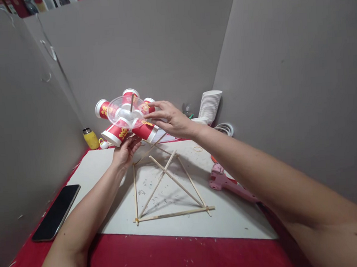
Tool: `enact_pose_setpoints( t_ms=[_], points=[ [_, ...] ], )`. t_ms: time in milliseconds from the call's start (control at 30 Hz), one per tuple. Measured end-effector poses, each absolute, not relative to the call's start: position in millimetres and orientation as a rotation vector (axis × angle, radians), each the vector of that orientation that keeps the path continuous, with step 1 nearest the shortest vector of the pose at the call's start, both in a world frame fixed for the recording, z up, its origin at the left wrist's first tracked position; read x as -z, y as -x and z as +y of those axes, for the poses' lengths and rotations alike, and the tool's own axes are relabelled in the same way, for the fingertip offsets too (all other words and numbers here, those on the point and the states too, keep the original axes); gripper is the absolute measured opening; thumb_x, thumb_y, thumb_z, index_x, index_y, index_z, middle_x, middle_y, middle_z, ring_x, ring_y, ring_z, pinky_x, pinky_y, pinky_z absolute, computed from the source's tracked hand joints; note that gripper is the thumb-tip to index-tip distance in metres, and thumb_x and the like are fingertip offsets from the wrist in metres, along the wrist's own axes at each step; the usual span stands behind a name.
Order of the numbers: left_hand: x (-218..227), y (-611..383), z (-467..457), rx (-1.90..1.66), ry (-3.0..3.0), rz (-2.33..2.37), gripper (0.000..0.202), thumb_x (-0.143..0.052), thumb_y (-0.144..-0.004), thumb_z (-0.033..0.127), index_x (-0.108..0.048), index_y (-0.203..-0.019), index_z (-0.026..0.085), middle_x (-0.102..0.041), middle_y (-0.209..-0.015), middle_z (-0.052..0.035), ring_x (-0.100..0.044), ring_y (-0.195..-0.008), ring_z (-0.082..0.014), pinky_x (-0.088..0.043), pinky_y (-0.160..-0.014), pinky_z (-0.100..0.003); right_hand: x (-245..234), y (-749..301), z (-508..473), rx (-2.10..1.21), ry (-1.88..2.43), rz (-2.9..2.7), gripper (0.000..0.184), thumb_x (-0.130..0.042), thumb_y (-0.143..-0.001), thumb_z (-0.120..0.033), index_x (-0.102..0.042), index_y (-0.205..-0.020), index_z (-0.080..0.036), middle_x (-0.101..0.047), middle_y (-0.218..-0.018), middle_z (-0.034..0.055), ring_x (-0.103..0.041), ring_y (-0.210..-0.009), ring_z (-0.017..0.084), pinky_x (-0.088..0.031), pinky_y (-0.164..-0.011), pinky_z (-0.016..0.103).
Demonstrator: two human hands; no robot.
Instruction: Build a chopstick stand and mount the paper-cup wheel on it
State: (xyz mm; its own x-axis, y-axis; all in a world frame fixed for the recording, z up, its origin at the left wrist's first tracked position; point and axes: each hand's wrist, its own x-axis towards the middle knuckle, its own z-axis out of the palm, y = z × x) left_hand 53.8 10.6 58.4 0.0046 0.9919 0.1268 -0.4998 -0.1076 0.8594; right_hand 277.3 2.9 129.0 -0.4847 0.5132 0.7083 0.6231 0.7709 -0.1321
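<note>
A wheel of red-and-white paper cups [114, 130] with yellow lettering is held up above the board. Several cups point outward around a clear plastic disc [112, 109]. A thin wooden stick [132, 103] rises through the disc's middle. My left hand [126, 150] is under the wheel and supports it from below; part of its grip is hidden by the cups. At the disc's right edge, my right hand [170, 118] has its fingers apart, with fingertips touching or very close to the rim. Below stands a wooden stick frame [164, 172] with crossed sticks on a flat base.
A white board [232, 223] lies on the red table [186, 254]. At right lies a pink glue gun [230, 184]; behind it are stacked white paper cups [210, 105] and a coiled white cable [225, 128]. At left are a black phone [58, 211] and a yellow bottle [91, 139].
</note>
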Motion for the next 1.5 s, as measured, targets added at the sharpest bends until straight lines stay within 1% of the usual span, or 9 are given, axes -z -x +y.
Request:
enact_pose_setpoints(
  t_ms=[133, 333, 567, 767, 867, 1000, 1133, 1300, 1500],
  points=[
    [-57, -55, 11, -1.461, -0.916, 0.693, 0.016, -0.071, -0.08, 0.011, -0.068, -0.095, 0.015, -0.079, -0.094, -0.0087, -0.077, -0.087, -0.0208, -0.061, -0.086, -0.035, -131, -273, 7, 0.25, 0.882, -2.221, 0.033, -0.054, -0.101, -0.032, -0.073, -0.128, -0.034, -0.051, -0.155, 0.008, -0.039, -0.146, 0.032, -0.033, -0.117, 0.06],
    [-59, -56, 9, -1.458, -0.886, 0.685, 0.014, -0.066, -0.082, 0.007, -0.069, -0.094, 0.015, -0.08, -0.092, -0.0078, -0.077, -0.082, -0.0187, -0.063, -0.079, -0.03, -139, -265, 5, 0.309, 0.962, -2.277, 0.031, -0.057, -0.1, -0.031, -0.075, -0.125, -0.036, -0.043, -0.163, 0.003, -0.034, -0.15, 0.035, -0.033, -0.115, 0.063],
    [-58, -54, 10, -1.468, -0.889, 0.669, 0.012, -0.068, -0.082, 0.008, -0.069, -0.092, 0.015, -0.08, -0.092, -0.0076, -0.078, -0.081, -0.0184, -0.063, -0.077, -0.028, -135, -266, 0, 0.292, 1.009, -2.281, 0.032, -0.058, -0.099, -0.029, -0.075, -0.125, -0.032, -0.046, -0.161, 0.0059, -0.033, -0.152, 0.034, -0.03, -0.119, 0.061],
    [-56, -53, 11, -1.457, -0.893, 0.698, 0.012, -0.067, -0.083, 0.007, -0.07, -0.092, 0.015, -0.08, -0.093, -0.0083, -0.078, -0.088, -0.0205, -0.063, -0.086, -0.032, -133, -270, 0, 0.322, 1.04, -2.234, 0.035, -0.054, -0.1, -0.028, -0.074, -0.128, -0.03, -0.048, -0.159, 0.0076, -0.036, -0.15, 0.031, -0.033, -0.119, 0.058],
    [-56, -53, 11, -1.452, -0.886, 0.719, 0.012, -0.066, -0.083, 0.007, -0.07, -0.093, 0.014, -0.08, -0.094, -0.0088, -0.077, -0.089, -0.0207, -0.063, -0.089, -0.034, -135, -272, 8, 0.358, 1.095, -2.183, 0.039, -0.054, -0.098, -0.027, -0.07, -0.134, -0.03, -0.048, -0.159, 0.0093, -0.037, -0.148, 0.033, -0.034, -0.116, 0.061],
    [-57, -53, 11, -1.446, -0.876, 0.725, 0.013, -0.064, -0.084, 0.006, -0.069, -0.092, 0.014, -0.079, -0.091, -0.0081, -0.077, -0.081, -0.0181, -0.063, -0.082, -0.031, -139, -274, 17, 0.376, 1.209, -2.135, 0.038, -0.053, -0.099, -0.028, -0.07, -0.132, -0.029, -0.047, -0.159, 0.011, -0.036, -0.149, 0.035, -0.034, -0.114, 0.066],
    [-56, -54, 11, -1.433, -0.873, 0.728, 0.015, -0.062, -0.084, 0.005, -0.07, -0.094, 0.014, -0.08, -0.091, -0.0078, -0.077, -0.08, -0.0176, -0.063, -0.081, -0.03, -143, -273, 16, 0.377, 1.246, -2.144, 0.038, -0.053, -0.1, -0.029, -0.069, -0.134, -0.029, -0.046, -0.159, 0.0114, -0.036, -0.149, 0.034, -0.036, -0.114, 0.063],
    [-57, -53, 12, -1.439, -0.822, 0.769, 0.015, -0.059, -0.088, 0.005, -0.07, -0.092, 0.014, -0.078, -0.088, -0.0074, -0.077, -0.081, -0.0176, -0.062, -0.087, -0.032, -138, -278, 16, 0.346, 1.172, -2.136, 0.036, -0.053, -0.1, -0.034, -0.07, -0.132, -0.028, -0.054, -0.153, 0.0114, -0.045, -0.143, 0.033, -0.04, -0.112, 0.059],
    [-59, -47, 18, -1.438, -0.741, 0.824, 0.016, -0.053, -0.092, 0.005, -0.067, -0.09, 0.013, -0.077, -0.083, -0.006, -0.077, -0.084, -0.016, -0.06, -0.092, -0.031, -111, -306, 10, 0.186, 1.123, -2.053, 0.034, -0.056, -0.093, -0.031, -0.076, -0.119, -0.02, -0.072, -0.129, 0.0122, -0.064, -0.122, 0.03, -0.047, -0.109, 0.05]
  ],
)
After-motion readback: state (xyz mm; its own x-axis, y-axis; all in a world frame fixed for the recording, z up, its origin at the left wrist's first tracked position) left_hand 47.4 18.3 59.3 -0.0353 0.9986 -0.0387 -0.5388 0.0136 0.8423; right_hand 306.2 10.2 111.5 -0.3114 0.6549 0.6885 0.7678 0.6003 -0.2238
